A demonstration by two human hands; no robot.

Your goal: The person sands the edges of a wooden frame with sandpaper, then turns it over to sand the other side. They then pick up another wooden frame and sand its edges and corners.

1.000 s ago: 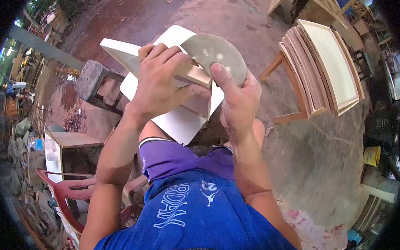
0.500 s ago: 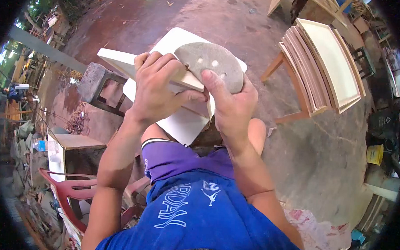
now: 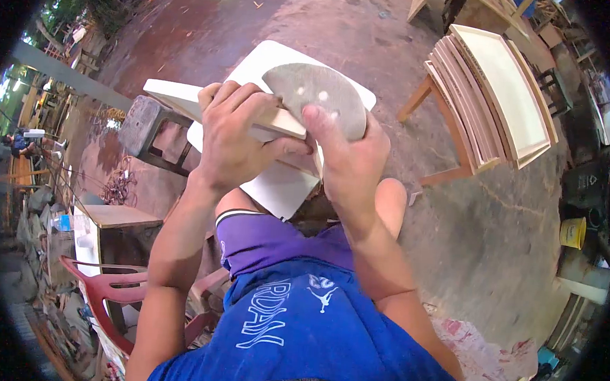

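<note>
My left hand (image 3: 232,136) is wrapped over a white-painted wooden board (image 3: 170,93), whose bare end edge sticks out past the fingers. Held by my right hand (image 3: 353,155) is a grey sanding disc (image 3: 326,88) with round holes, the thumb pressing on its face. The disc's lower left edge is right at the end of the board. Below both hands lies a larger white panel (image 3: 273,60), partly covered by the board and the hands. The fingers under the disc are hidden.
Left of the panel stands a worn stool (image 3: 144,125). Several framed panels (image 3: 503,83) lean stacked on a wooden stand (image 3: 451,122) at the right. A red plastic chair (image 3: 107,287) is at lower left, near a small table (image 3: 123,215). A yellow bucket (image 3: 573,233) sits far right.
The board and sanding disc have shifted slightly to the left together with both hands. Both grips look the same.
</note>
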